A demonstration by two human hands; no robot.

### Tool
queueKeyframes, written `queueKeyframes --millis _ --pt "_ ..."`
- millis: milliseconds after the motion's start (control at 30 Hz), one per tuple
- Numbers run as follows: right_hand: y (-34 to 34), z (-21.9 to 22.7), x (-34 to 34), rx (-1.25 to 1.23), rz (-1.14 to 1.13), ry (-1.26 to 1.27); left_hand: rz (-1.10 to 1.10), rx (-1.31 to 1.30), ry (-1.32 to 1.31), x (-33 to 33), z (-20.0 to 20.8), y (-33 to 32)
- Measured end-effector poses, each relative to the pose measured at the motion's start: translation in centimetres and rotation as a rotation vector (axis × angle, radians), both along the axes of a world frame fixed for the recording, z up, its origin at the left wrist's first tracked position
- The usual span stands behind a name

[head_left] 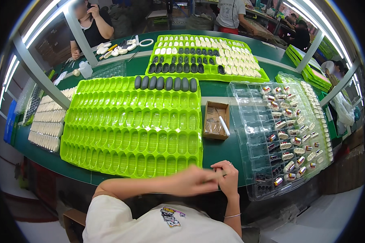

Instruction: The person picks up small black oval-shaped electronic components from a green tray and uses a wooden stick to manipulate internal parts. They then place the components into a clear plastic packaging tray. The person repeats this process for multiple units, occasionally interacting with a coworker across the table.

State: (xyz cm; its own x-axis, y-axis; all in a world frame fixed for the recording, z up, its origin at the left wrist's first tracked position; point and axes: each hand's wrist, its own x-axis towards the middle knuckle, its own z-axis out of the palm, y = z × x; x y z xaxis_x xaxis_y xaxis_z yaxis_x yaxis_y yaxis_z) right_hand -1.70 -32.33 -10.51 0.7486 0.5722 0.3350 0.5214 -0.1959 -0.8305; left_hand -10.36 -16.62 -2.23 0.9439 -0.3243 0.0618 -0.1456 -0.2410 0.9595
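Observation:
My left hand point(192, 181) reaches across from the left, just beyond the near edge of the big green tray, and is smeared by motion. Its fingertips meet my right hand point(228, 177), whose fingers are curled together around something small that I cannot make out. Both hands are close together at the table's front edge. The green tray point(200, 139) has rows of oval pockets. Along its far row lie several dark grey oval shells point(160, 83); the other pockets hold none.
A cardboard box point(207, 131) with thin clear pieces and a white stick point(224, 126) stands beyond my hands. On the right, a clear tray point(247, 162) holds cream parts and shiny cylinders. A second green tray point(209, 76) lies farther back. Cream parts point(46, 125) sit far left.

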Motion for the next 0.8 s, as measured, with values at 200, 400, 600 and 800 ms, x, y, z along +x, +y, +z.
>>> queueKeyframes --millis 200,400,600,800 --pt "-0.7 0.4 0.1 0.051 -0.019 0.05 0.876 0.631 -0.242 6.4 2.1 18.4" --pt "-0.4 0.6 0.1 0.082 0.01 0.086 1.282 0.822 0.103 7.6 -1.6 33.6" --pt "-0.9 0.7 0.1 0.095 -0.015 0.118 1.228 0.861 0.269 10.8 -4.0 33.8" --pt "-0.8 0.8 0.1 0.088 -0.016 0.128 1.22 0.784 0.309 10.6 -4.4 33.4"
